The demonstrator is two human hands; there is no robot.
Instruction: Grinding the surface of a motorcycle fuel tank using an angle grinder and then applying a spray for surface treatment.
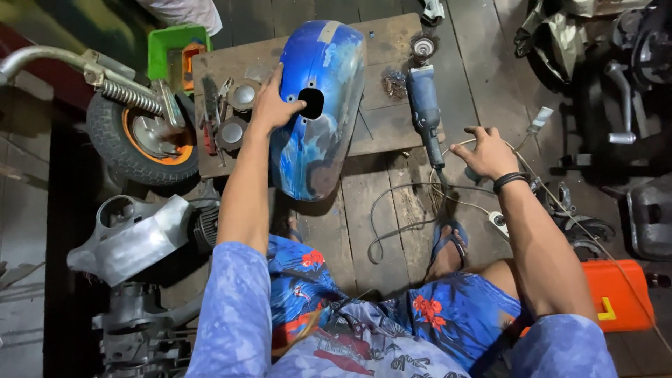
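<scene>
- Nearest the camera sit the person's knees in blue flowered shorts [448, 315].
- The left hand [274, 105] presses flat, fingers spread, on the blue fender [323, 105] lying on the low wooden table [385, 133].
- The right hand [488, 150], loosely open and holding nothing, hovers by the angle grinder [424, 108].
- The step looks like steadying the fender; grinding would call for a firm grip on the tool.
- The fender's long axis runs away from the person, wider end nearest.

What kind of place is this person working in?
Likely a small motorbike or scooter repair workshop: a blue fender under the left hand, an angle grinder on a wooden board, and a wheel and engine parts on the floor.
</scene>
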